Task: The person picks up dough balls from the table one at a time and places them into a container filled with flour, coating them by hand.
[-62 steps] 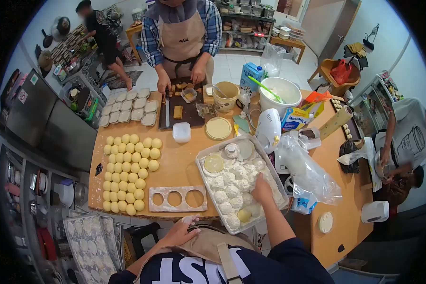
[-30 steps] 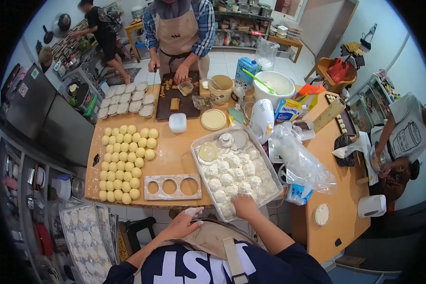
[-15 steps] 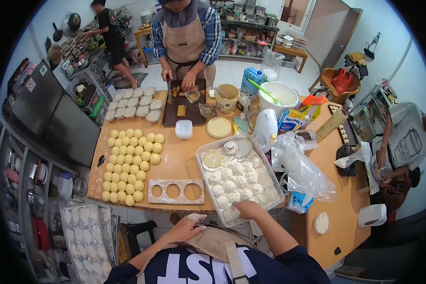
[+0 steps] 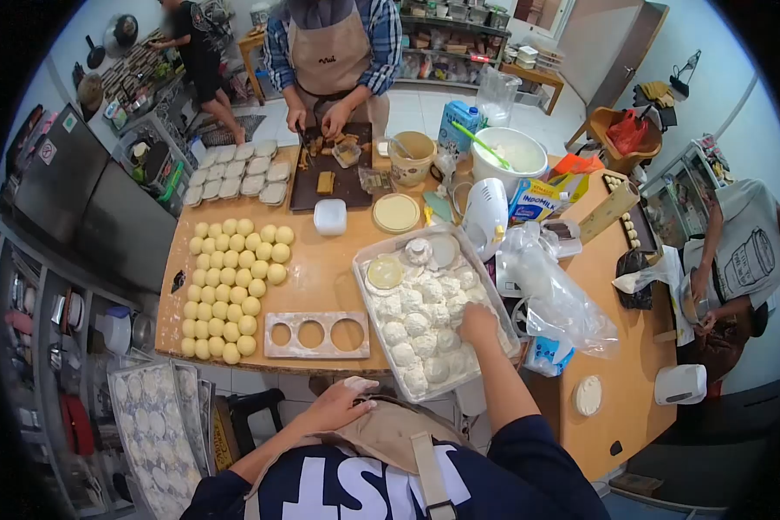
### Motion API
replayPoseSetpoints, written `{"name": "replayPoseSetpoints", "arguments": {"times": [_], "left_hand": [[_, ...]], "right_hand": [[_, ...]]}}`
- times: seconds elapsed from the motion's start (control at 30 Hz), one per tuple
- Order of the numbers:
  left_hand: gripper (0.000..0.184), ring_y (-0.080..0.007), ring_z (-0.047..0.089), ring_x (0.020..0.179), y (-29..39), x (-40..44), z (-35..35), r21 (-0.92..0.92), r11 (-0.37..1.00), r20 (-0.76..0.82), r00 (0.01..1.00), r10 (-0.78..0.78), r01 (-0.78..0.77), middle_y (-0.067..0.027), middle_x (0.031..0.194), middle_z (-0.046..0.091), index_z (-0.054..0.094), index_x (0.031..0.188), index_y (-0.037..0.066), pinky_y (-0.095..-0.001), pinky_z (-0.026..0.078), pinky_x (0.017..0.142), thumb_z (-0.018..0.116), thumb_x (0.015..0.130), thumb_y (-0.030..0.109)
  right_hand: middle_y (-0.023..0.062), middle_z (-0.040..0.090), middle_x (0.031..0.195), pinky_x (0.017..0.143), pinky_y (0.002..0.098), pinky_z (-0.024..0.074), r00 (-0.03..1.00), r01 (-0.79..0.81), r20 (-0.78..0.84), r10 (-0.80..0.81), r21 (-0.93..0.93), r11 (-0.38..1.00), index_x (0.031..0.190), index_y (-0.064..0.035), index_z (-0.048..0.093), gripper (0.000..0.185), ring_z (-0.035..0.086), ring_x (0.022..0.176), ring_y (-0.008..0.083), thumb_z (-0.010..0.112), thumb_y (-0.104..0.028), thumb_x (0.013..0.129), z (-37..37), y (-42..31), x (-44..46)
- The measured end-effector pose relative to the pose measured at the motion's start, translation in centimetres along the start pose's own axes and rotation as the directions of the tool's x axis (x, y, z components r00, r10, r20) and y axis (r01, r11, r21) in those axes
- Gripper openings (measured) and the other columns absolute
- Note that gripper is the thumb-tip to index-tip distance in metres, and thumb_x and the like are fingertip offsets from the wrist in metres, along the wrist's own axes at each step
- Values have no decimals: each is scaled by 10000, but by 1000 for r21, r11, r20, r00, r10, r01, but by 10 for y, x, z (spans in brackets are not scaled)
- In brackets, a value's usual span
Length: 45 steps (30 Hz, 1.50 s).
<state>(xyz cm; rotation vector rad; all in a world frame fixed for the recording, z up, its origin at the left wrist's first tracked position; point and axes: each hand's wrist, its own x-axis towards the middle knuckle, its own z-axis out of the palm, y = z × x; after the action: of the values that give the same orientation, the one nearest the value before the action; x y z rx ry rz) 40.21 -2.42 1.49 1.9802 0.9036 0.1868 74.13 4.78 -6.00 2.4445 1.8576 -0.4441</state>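
Observation:
My right hand (image 4: pixel 479 323) reaches into a white tray (image 4: pixel 381 360) near its right side, where loose flour lies beside floured dough balls (image 4: pixel 416 324). Its fingers point down and are hidden from me. A clear round disc (image 4: pixel 385 272) and a small floured cup (image 4: pixel 419 251) lie in the tray's far part. My left hand (image 4: pixel 345 406) is held before the beige apron, short of the table edge, with fingers stretched out, flour on them and nothing held. A floury board with three round holes (image 4: pixel 328 334) lies left of the tray. Rows of yellow dough balls (image 4: pixel 231 286) stand farther left.
Across the table a person in an apron (image 4: pixel 329 52) works over a dark tray (image 4: pixel 331 186) with brown pieces. A white mixer (image 4: pixel 485 217), a bucket (image 4: pixel 518 173) and plastic bags (image 4: pixel 550 286) crowd the right. Another person (image 4: pixel 741 251) holds a bowl.
My right hand has moved from the tray's near edge up to its right side. My left hand stays in front of the apron. The person opposite has shifted both hands over the dark tray.

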Motion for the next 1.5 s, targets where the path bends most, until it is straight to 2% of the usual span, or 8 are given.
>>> {"name": "replayPoseSetpoints", "arguments": {"times": [0.23, 0.43, 0.6, 0.73, 0.83, 1.13, 1.27, 1.5], "left_hand": [[459, -320, 493, 1144, -12, -6, 4, 1, 997, 32, 997, -73, 73, -172, 1208, 534, 489, 1259, 67, -382, 381, 976, 575, 878, 308], [542, -295, 583, 998, -27, 33, 25, -196, 962, 15, 981, -194, 193, -199, 1142, 568, 445, 1273, -3, -367, 468, 853, 612, 854, 298], [720, -339, 608, 960, -61, 101, 50, -602, 716, 167, 933, -319, 353, -250, 1079, 598, 246, 1359, -10, -421, 480, 818, 641, 813, 243], [572, -377, 596, 980, -60, 110, 65, -405, 870, -180, 909, -376, 280, -261, 1047, 599, 413, 1214, -27, -435, 478, 819, 655, 769, 240], [518, -386, 591, 984, -27, 108, 38, -233, 853, 13, 878, -478, 467, -265, 1043, 600, 478, 1158, -26, -445, 464, 845, 654, 769, 269], [674, -372, 580, 998, -115, 105, 77, -255, 963, -128, 984, -127, 91, -265, 1043, 596, 431, 1226, -75, -419, 460, 851, 668, 784, 375], [670, -334, 578, 966, -85, 53, 35, -402, 909, -378, 883, -277, 113, -198, 1098, 582, 385, 1317, -18, -393, 458, 844, 656, 819, 339], [598, -236, 563, 979, -134, -42, -4, -403, 902, -532, 763, -368, 154, -131, 1089, 592, 407, 1322, 19, -335, 474, 772, 663, 812, 197]], "right_hand": [[188, 641, 907, 760, 427, 482, 996, 66, -75, -45, 312, 948, 936, -46, 609, 272, 618, 894, 340, 640, -128, 678, -14, 29, 6], [207, 621, 856, 760, 399, 472, 824, 387, 222, -522, 452, 804, 930, 20, 590, 284, 600, 858, 381, 608, -46, 655, -41, -1, -47], [194, 599, 1002, 828, 434, 457, 977, 200, -129, -170, 265, 943, 979, -36, 606, 297, 559, 973, 368, 609, -66, 684, -13, 9, -61], [216, 580, 1038, 899, 434, 428, 990, 113, -110, -83, 305, 946, 1063, 2, 559, 393, 529, 1023, 385, 600, -41, 674, -11, 31, -52], [236, 568, 1044, 899, 451, 421, 959, 159, -268, -89, 251, 955, 1025, 25, 537, 352, 522, 1035, 390, 567, -8, 676, -12, 36, -19], [219, 615, 949, 823, 448, 479, 993, 107, -26, -111, -112, 988, 975, 6, 583, 249, 575, 951, 378, 534, -99, 755, -19, -4, 91], [224, 608, 972, 822, 448, 476, 986, 169, 66, -156, -317, 933, 1044, -10, 579, 314, 546, 996, 410, 544, -97, 745, -53, -20, 74], [237, 576, 1034, 857, 453, 453, 957, 290, -14, -290, 60, 955, 1159, -5, 502, 468, 541, 1023, 391, 551, 40, 696, -28, 9, 70]]}}
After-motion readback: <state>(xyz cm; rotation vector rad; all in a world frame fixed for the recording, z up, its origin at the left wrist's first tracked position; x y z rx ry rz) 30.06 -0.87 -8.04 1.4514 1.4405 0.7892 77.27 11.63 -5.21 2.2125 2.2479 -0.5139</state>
